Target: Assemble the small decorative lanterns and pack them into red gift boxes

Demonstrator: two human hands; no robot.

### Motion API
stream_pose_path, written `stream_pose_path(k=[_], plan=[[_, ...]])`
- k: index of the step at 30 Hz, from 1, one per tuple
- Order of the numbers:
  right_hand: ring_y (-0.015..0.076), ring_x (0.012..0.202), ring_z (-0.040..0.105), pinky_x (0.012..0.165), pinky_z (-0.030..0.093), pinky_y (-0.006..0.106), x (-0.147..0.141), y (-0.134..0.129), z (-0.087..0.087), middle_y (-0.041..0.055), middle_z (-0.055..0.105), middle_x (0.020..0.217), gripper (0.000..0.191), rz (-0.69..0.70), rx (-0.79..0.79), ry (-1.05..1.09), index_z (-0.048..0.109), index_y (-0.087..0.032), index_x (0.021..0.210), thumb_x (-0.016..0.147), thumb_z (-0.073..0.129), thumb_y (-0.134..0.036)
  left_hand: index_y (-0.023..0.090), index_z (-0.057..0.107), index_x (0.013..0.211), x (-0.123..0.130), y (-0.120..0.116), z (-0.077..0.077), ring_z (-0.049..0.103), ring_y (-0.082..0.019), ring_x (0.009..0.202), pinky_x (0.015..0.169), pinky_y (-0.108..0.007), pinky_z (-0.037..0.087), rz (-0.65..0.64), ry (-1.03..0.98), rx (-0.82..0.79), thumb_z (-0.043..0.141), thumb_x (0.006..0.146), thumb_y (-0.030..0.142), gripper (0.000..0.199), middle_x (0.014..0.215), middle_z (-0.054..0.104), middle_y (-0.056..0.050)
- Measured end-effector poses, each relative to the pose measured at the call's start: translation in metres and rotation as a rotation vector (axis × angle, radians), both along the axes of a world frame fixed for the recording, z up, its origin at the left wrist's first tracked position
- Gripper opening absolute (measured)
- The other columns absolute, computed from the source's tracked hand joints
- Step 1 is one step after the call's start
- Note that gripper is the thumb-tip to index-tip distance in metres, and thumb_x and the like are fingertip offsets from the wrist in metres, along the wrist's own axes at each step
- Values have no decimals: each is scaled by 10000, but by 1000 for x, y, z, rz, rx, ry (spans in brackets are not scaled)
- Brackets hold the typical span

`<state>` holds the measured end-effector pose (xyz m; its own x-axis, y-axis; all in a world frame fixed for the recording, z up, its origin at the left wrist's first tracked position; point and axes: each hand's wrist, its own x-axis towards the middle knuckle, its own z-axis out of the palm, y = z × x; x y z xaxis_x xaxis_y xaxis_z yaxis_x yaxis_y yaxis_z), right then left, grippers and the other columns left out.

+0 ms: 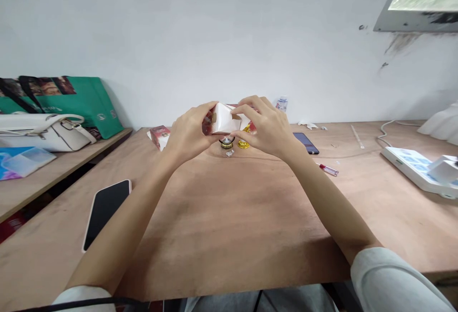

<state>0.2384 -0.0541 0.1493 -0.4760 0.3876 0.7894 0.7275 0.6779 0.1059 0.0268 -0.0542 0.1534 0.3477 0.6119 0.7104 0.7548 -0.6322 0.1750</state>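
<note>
Above the far part of the table, I hold up a small cardboard box (222, 120), white on the near side with red printing on its flank. My left hand (191, 133) wraps around its left side, thumb below and fingers on top. On the other side, my right hand (266, 123) grips the white flaps at the box's right end between thumb and fingers. Beneath the box stand a small black and gold object (226, 143) and a shiny gold object (244, 143), both partly hidden. A red and white carton (160, 137) lies beyond my left wrist.
Phones lie at left (107, 214) and behind my right forearm (307, 143). A red-handled tool (327, 169) is near that forearm. A power strip (418, 169) sits far right, a clear bottle (282, 104) by the wall. A white handbag (53, 133) and green bag (91, 102) stand left.
</note>
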Motion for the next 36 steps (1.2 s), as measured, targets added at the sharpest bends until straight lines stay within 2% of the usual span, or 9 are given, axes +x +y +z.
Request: stream_pose_path(k=[4,8,12,16,22,25,29,32,36], plan=[[243,956,527,668,435,317,-1,1,-2,115,597,1125,323,-61,79,-66,571,-217,1082,922,501,-488,242,531,1262,0,-1,-2,618,-246,988,799,-340,485,93,33,49,690,754,505,594,1111,674,-65],[255,977,524,729,434,355,-2,6,-4,117,609,1106,305,-60,150,-84,576,-216,1066,939,469,-473,242,512,1276,-1,-2,-1,615,-253,1014,793,-343,486,118,26,70,683,758,512,609,1179,654,-72],[277,1017,529,796,437,402,-3,7,-6,129,606,1173,330,-38,106,-65,590,-209,1018,910,509,-509,250,525,1267,-1,-1,-1,619,-257,1002,772,-342,489,106,70,60,672,765,539,598,1133,667,-64],[260,990,555,826,445,413,-3,8,-5,121,608,1196,285,71,-10,26,596,-208,993,883,578,-470,240,531,1266,-1,2,-3,629,-241,966,784,-342,495,62,47,52,676,751,562,624,1102,671,-61],[237,1048,554,883,440,413,-6,7,-2,79,611,1117,175,280,-105,246,592,-222,934,843,646,-361,247,525,1275,-3,4,-1,638,-219,966,824,-343,505,-85,-6,-32,678,766,498,587,1122,667,-48],[251,1072,535,901,419,431,-11,6,-5,79,620,1048,91,224,-44,263,585,-220,881,843,635,-287,249,522,1274,-3,6,-2,638,-223,977,828,-344,507,-75,-17,-33,682,767,497,587,1130,663,-49],[306,1175,489,951,384,497,-18,5,-11,85,644,951,103,105,15,209,582,-223,943,844,607,-223,258,484,1311,-3,9,-7,621,-244,1040,849,-356,503,37,-48,88,689,758,535,651,1223,631,-76],[308,1252,462,985,386,523,-19,4,-11,94,639,1031,235,95,-37,169,548,-225,1082,850,590,-222,253,477,1312,-1,9,-9,611,-253,1070,850,-355,507,68,-39,123,684,762,549,658,1239,624,-92],[292,1343,410,1036,378,540,-20,1,-9,89,621,1135,288,113,-42,198,516,-254,1161,882,573,-295,251,445,1329,2,7,-9,618,-239,1065,852,-361,519,0,-79,103,659,787,540,651,1259,607,-93]])
